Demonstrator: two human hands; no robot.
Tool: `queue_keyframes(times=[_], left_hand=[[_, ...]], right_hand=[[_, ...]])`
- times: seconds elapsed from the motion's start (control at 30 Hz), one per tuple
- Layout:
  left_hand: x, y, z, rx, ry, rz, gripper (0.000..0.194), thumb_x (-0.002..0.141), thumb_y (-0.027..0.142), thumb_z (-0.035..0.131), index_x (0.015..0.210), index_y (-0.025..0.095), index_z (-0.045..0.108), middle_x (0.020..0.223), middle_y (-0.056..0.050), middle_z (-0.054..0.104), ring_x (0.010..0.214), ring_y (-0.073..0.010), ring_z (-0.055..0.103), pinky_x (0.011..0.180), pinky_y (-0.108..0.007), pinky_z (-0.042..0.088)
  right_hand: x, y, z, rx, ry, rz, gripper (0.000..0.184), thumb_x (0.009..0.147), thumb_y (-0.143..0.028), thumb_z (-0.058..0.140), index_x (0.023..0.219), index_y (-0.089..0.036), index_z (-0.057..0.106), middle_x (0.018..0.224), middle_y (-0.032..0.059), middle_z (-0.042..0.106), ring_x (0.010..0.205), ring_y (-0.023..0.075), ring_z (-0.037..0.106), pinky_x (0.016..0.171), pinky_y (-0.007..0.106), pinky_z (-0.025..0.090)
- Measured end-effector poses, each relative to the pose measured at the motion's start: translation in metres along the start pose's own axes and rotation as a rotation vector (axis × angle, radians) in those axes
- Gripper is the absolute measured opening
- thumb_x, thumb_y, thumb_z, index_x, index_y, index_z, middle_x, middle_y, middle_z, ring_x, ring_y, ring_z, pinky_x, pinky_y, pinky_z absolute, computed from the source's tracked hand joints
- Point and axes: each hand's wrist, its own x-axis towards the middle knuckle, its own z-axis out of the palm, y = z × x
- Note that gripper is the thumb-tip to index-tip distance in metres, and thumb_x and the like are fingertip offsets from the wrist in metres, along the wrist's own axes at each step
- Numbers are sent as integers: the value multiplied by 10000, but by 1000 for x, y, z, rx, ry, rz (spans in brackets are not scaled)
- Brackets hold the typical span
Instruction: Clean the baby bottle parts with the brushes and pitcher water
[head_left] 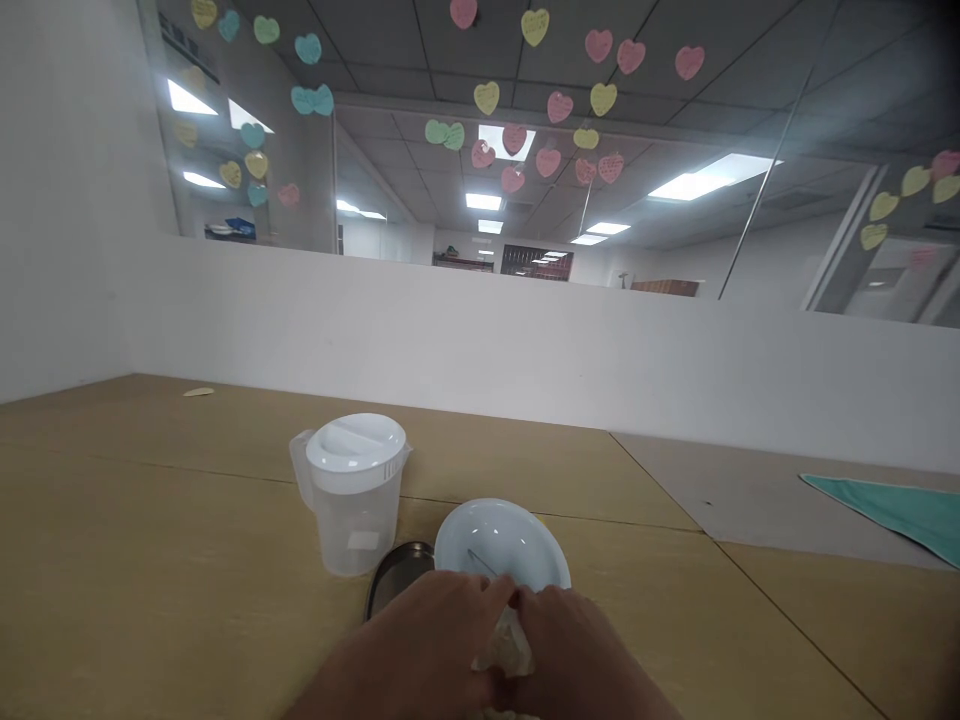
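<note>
My left hand (pixel 427 640) and my right hand (pixel 577 645) meet at the bottom middle of the view, just in front of a white bowl (pixel 501 545). Both are closed in a pinch on a small pale, crumpled thing (pixel 508 645) held between them; I cannot make out what it is. A thin dark line lies inside the bowl. A dark oval tray (pixel 396 580) shows partly under the bowl's left side. A clear plastic pitcher with a white lid (pixel 352 495) stands upright to the left of the bowl.
The wooden table (pixel 150 560) runs to a white partition wall (pixel 525 340) at the back. A teal cloth (pixel 900 510) lies at the far right on a grey panel. A small pale scrap (pixel 198 392) lies far left. Paper hearts stick on the glass above.
</note>
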Motion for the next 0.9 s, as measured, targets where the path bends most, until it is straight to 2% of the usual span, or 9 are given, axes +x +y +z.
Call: queue_keyframes(times=[0.13,0.23,0.3,0.4,0.5,0.9], left_hand=[[2,1,1,20,-36,-35,288,709,303,567,961,170,524,929,-73,642,830,-262,614,669,-322,450],[5,-1,5,25,-18,-52,295,702,294,584,961,160,538,896,-77,652,794,-259,624,619,-305,450],[10,-3,10,55,-27,-56,294,692,261,593,961,147,556,884,-88,659,783,-267,630,592,-300,445],[18,-7,18,105,-110,-80,222,662,194,601,874,128,607,871,-117,673,796,-297,638,567,-298,432],[25,-9,21,69,-129,-109,163,627,200,641,778,138,638,828,-112,687,777,-298,646,541,-286,418],[25,-13,19,-15,-116,-147,286,549,254,720,809,140,686,827,-98,695,757,-278,645,553,-276,434]], right_hand=[[6,2,7,-33,-30,-2,351,604,-313,686,918,-156,668,850,111,693,813,312,647,653,358,491],[8,2,8,-57,-39,-17,364,596,-299,680,927,-149,671,857,112,693,811,308,648,653,347,491],[7,-2,5,-64,-47,-18,342,593,-257,675,914,-141,677,853,114,694,803,300,652,638,326,492],[3,-10,-2,-110,-87,-11,250,627,-180,629,863,-129,696,819,124,698,781,288,660,606,295,484],[2,-16,-8,-166,-127,-18,229,661,-171,604,859,-129,709,810,131,699,756,287,665,588,290,474],[0,-20,-13,-202,-129,-54,237,683,-122,566,869,-115,712,812,141,697,739,285,666,512,261,421]])
